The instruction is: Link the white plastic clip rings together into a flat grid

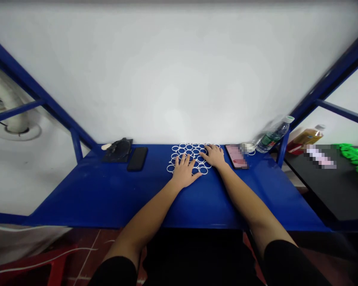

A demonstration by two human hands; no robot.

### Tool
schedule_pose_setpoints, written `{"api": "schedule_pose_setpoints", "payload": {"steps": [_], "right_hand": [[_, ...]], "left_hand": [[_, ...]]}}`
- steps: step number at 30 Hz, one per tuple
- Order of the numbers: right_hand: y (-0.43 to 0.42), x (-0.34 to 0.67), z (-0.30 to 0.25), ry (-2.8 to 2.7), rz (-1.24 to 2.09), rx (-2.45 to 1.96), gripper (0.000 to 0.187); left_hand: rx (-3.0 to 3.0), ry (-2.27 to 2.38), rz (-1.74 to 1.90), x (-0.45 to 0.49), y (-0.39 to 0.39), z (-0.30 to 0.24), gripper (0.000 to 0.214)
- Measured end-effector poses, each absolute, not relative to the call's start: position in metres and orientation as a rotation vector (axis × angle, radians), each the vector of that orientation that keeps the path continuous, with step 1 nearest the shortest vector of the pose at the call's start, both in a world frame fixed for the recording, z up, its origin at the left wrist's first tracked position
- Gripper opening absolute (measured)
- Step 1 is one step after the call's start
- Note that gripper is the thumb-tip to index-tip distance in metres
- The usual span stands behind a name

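A white lattice of joined rings (203, 171) lies flat on the blue tabletop (107, 198), near the wall. My left hand (183, 171) rests palm down over its lower left part, fingers spread. Over the upper right part lies my right hand (214, 155), also palm down with its fingers apart. Both hands appear to touch the rings, and neither grips anything. Some rings are hidden beneath the palms and fingers.
To the left lie a black phone (137, 159) and a crumpled black plastic sheet (119, 150). On the right are a phone with a pink screen (236, 155), a white cable (251, 152) and a tilted water bottle (275, 135). Green pieces (353, 155) lie on the black neighbouring table (331, 190).
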State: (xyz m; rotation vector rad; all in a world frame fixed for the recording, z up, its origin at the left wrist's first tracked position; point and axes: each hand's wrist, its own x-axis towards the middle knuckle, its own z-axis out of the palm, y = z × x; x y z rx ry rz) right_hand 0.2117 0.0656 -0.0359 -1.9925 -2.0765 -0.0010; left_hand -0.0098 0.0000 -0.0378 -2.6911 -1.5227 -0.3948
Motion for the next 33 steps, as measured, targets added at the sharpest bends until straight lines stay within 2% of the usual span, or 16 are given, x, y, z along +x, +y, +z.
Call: {"api": "schedule_pose_setpoints", "payload": {"steps": [13,18,24,33], "right_hand": [[0.043,0.189,-0.03,-2.365,0.013,-1.671,0.058],[0.041,0.184,-0.022,-2.374,-0.032,-1.593,0.058],[0.043,0.188,-0.024,-2.295,0.037,-1.569,0.049],[0.055,0.183,-0.014,-2.252,0.052,-1.41,0.052]], "left_hand": [[-2.566,-1.678,-0.416,-0.031,0.006,-0.03,0.062],[-2.62,-1.642,-0.474,-0.03,0.004,-0.029,0.071],[-2.854,-1.384,-0.391,-0.023,-0.003,-0.033,0.087],[-2.892,-1.428,-0.302,-0.021,0.0,-0.037,0.079]]}}
